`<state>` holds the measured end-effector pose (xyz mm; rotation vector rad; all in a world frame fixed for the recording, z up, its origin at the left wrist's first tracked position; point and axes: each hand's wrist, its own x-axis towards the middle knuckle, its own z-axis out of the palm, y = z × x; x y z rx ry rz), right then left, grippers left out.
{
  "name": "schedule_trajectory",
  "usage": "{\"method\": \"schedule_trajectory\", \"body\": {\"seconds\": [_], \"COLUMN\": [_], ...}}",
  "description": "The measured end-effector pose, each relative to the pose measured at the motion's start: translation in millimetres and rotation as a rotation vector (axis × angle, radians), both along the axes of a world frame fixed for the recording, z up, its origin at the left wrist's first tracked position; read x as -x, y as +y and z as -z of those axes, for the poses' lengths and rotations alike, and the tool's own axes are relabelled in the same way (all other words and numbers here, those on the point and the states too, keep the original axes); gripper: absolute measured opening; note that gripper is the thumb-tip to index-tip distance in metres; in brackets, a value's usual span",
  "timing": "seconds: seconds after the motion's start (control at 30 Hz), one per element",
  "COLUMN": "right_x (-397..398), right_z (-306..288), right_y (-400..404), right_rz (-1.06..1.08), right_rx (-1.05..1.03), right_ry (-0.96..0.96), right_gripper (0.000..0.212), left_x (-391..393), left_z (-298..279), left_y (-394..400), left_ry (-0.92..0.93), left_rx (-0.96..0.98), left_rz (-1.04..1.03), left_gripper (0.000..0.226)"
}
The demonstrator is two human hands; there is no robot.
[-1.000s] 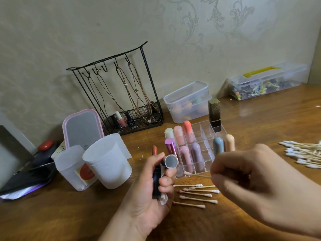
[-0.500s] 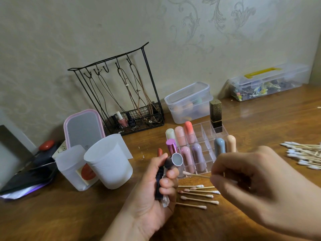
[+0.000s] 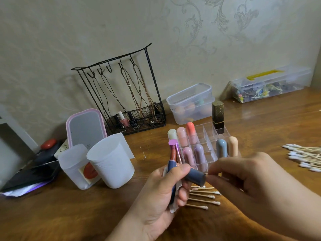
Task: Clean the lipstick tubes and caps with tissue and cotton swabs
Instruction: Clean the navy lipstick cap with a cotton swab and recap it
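Observation:
My left hand (image 3: 161, 197) grips an open dark blue lipstick tube (image 3: 172, 168) with its reddish stick up, a dark blue cap (image 3: 195, 176) pointing right, and a bit of white tissue (image 3: 173, 208). My right hand (image 3: 257, 190) pinches a cotton swab whose tip goes into the cap's open end; the swab itself is almost hidden. Several used swabs (image 3: 203, 197) lie on the table below the cap. A clear organizer (image 3: 206, 134) behind holds several pastel lipsticks and a black and gold one (image 3: 218, 116).
Two white plastic cups (image 3: 111, 164) stand left of my hands, a pink-framed mirror (image 3: 86, 126) and a black wire jewellery rack (image 3: 125, 100) behind them. Clear boxes (image 3: 191, 103) sit along the wall. A pile of clean swabs (image 3: 305, 157) lies at the right edge.
My left hand has turned the cap so its open end faces right. My right hand moved left and brought the swab tip to the cap's opening.

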<state>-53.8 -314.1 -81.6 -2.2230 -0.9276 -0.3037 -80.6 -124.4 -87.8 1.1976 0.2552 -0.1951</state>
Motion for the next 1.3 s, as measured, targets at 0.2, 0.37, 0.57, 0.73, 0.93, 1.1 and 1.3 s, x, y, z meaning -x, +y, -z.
{"method": "schedule_trajectory", "body": {"seconds": [0.2,0.37,0.57,0.73,0.93,1.1,1.3], "right_x": [-7,-3,0,14,10,6,8], "right_z": [-1,-1,15,29,32,28,27], "right_y": [-5,3,18,36,48,47,47], "right_rz": [0.149,0.228,0.178,-0.027,-0.076,-0.200,-0.125], "right_rx": [0.178,0.196,0.073,-0.212,-0.315,-0.356,-0.334], "right_ry": [-0.008,-0.006,-0.138,-0.053,0.317,0.668,0.728], "right_gripper": [0.022,0.020,0.038,0.022,0.054,0.017,0.007], "left_x": [-7,-9,-8,-4,2,3,1], "left_z": [-4,-2,2,7,10,10,9], "left_y": [4,5,-5,-17,-19,-21,-24], "left_ry": [-0.026,-0.024,-0.066,-0.155,-0.183,-0.237,-0.297], "left_rx": [0.122,0.332,0.412,0.341,0.282,0.169,0.078], "left_rz": [-0.180,-0.245,-0.252,-0.247,-0.206,-0.189,-0.247], "left_gripper": [0.030,0.039,0.030,0.032,0.027,0.033,0.030]}}
